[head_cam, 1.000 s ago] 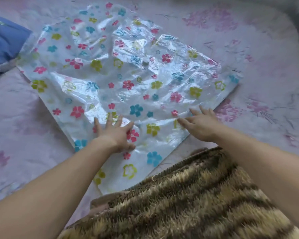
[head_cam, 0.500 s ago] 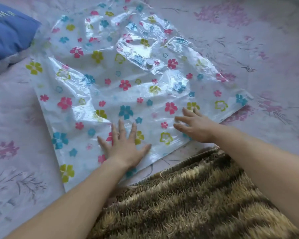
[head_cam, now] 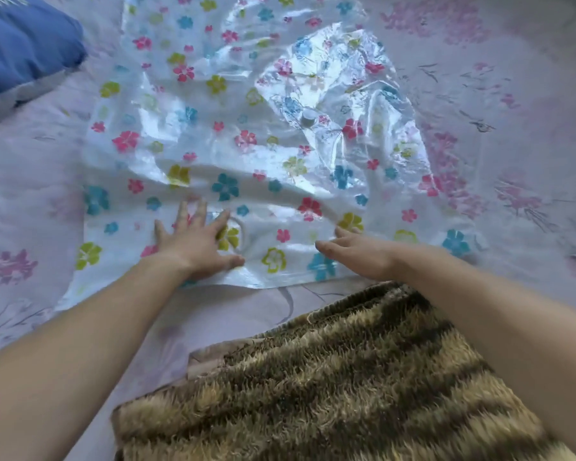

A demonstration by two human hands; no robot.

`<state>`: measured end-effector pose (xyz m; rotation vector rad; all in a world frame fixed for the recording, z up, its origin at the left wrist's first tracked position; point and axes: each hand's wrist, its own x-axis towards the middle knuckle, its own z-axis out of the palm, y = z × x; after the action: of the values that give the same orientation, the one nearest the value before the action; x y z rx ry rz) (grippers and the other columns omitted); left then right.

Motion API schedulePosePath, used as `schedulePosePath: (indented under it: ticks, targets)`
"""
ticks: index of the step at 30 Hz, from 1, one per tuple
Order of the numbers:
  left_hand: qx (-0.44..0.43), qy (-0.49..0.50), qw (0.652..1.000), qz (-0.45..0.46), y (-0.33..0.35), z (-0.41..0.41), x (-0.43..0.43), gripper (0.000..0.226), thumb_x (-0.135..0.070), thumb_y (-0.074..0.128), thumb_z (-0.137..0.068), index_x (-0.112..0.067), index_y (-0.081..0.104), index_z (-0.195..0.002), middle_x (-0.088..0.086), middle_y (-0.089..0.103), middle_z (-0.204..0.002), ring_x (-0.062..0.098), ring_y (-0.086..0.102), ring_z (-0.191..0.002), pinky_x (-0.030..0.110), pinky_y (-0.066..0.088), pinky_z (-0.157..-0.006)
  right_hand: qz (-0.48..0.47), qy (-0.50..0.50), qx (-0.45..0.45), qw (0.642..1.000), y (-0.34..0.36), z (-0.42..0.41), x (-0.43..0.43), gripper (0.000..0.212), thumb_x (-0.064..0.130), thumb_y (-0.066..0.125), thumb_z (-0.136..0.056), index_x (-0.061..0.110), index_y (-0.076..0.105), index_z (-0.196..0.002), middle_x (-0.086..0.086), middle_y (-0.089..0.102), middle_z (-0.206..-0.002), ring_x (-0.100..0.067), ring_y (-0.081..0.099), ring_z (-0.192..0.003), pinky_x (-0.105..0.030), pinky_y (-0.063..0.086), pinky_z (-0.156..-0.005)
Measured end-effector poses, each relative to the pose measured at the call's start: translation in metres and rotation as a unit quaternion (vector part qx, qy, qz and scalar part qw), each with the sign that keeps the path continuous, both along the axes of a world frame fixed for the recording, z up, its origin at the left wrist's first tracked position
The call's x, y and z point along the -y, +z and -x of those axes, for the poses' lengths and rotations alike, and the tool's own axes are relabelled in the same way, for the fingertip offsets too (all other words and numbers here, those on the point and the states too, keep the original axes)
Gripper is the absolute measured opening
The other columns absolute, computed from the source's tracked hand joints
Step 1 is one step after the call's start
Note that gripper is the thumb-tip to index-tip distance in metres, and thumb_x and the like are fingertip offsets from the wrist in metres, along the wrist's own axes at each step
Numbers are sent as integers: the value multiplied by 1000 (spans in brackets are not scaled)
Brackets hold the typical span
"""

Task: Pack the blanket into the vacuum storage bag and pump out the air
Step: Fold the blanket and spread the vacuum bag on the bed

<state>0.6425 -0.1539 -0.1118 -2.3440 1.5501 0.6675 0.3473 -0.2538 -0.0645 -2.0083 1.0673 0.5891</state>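
Both palms flat, gripping nothing: left hand (head_cam: 193, 242) and right hand (head_cam: 358, 252) press the vacuum bag (head_cam: 240, 151) near its edge, likely smoothing it for loading | blanket (head_cam: 346, 387) waits unpacked at 6 o'clock

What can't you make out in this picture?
Head view:
- Bag, far end: cut off by the top edge.
- Valve: too small to tell whether capped.
- Blanket: cut off by the bottom edge.
- Pillow: cut off by the left edge.
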Motion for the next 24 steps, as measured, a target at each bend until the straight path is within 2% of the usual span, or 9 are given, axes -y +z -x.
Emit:
schedulePosePath:
  ticks: [3,6,8,10,12,15,19,21,24]
  targets:
    - [-61,32,997,20,7,25,2,104,-78,64,-80,-46,9,-163,2,-16,-174,32,-16,-160,76,3,-119,47,-5,11,999,-6,-2,7,69,71,24,-97,35,37,-154,-4,-1,-169,-27,-14,-154,-57,-4,-121]
    - [-119,33,992,-9,12,44,-14,112,-81,71,-71,-47,12,-161,0,-20,-173,35,-16,-159,79,4,-115,59,-12,28,998,-5,4,8,59,68,40,-96,35,51,-144,0,5,-169,-23,-8,-155,-54,3,-122]
    - [-112,12,993,-30,15,51,-30,119,-78,78,-66,-47,12,-161,3,-22,-172,39,-17,-158,80,7,-114,51,-8,24,998,-3,11,3,51,67,51,-93,39,61,-133,0,10,-169,-20,-2,-156,-50,7,-123]
    - [-89,-19,996,-19,18,56,-42,118,-72,82,-66,-46,17,-160,8,-18,-173,42,-15,-158,74,6,-119,53,5,7,999,0,14,-4,46,66,57,-90,39,66,-126,-1,15,-169,-20,8,-156,-47,15,-124]
    - [-85,-86,993,19,22,61,-51,111,-68,84,-66,-44,27,-159,11,-8,-174,36,-7,-160,61,5,-126,57,18,-12,998,4,13,-11,49,67,57,-89,36,67,-125,-3,23,-166,-24,23,-152,-44,25,-121]
    - [-133,-162,976,57,25,65,-56,86,-61,86,-70,-43,50,-146,8,15,-172,28,12,-159,47,17,-127,65,29,-24,997,9,9,-16,52,68,53,-91,33,66,-128,-3,40,-158,-26,43,-141,-41,35,-113]
    - [-156,-165,972,58,27,65,-52,42,-48,84,-78,-40,70,-117,5,36,-162,29,29,-150,48,28,-122,40,-20,-3,999,16,10,-15,58,67,43,-96,27,62,-134,-3,57,-145,-24,53,-128,-37,37,-106]
    - [-186,-158,968,50,29,62,-49,31,-45,82,-81,-39,74,-110,6,42,-158,29,32,-148,50,30,-121,26,-57,20,998,21,14,-14,62,69,43,-95,27,59,-137,-1,56,-145,-23,52,-130,-36,36,-107]
    - [-220,-151,963,30,33,57,-48,21,-43,79,-86,-36,78,-106,7,38,-163,26,30,-152,44,27,-125,29,-79,47,995,29,24,-19,62,73,45,-91,30,61,-133,2,60,-140,-20,56,-123,-36,40,-104]
